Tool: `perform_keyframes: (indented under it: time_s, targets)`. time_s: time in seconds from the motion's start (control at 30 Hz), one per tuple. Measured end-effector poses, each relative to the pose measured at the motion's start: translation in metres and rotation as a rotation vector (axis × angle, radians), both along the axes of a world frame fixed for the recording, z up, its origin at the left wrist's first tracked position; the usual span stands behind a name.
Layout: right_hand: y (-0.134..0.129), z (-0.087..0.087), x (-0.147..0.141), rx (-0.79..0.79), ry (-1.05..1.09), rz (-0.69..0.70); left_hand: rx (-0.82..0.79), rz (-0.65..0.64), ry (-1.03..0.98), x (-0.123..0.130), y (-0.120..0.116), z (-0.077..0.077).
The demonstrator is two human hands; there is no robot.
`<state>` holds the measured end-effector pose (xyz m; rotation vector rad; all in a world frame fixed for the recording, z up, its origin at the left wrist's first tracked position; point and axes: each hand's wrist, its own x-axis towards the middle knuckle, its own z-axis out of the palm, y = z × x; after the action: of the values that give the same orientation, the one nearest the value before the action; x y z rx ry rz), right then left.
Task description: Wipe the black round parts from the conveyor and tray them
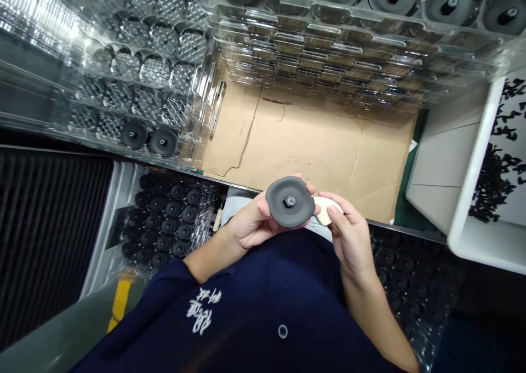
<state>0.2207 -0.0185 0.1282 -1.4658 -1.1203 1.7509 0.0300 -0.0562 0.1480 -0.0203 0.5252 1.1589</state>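
A dark grey round part [283, 211] with a small raised stub at its centre rests in my left hand [257, 222], whose fingers wrap behind and under it. Pinched between the thumb and fingers of my right hand [351, 230] is a cream-white pad [324, 211], close against the right edge of the grey part. Whether the pad touches the part is hard to tell. Both hands are just in front of the table's near edge, over my dark blue clothing.
Cardboard [312, 137] covers the table. Stacked clear trays [287, 39] with dark round parts stand at the back. Another clear tray [193, 88] is at the left, beside a pen [217, 110]. A white bin [468, 198] at the right holds small black pieces.
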Motion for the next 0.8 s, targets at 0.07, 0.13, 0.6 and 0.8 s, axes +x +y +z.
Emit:
perform_keyframes:
  time_s: [0.07, 0.13, 0.6, 0.8]
  targets:
    - [0.001, 0.016, -0.003, 0.213, -0.111, -0.03, -0.012, -0.01, 0.006, 0.004, 0.001, 0.003]
    - [0.003, 0.04, -0.011, 0.539, -0.237, -0.003, -0.03, 0.004, 0.045, 0.008, 0.001, 0.007]
    - [0.01, 0.073, -0.052, 1.203, -0.414, 0.371, 0.118, 0.044, 0.347, 0.006, -0.002, 0.013]
    - [0.0, 0.068, -0.03, 1.081, -0.48, 0.526, 0.069, 0.039, 0.309, -0.004, -0.003, 0.01]
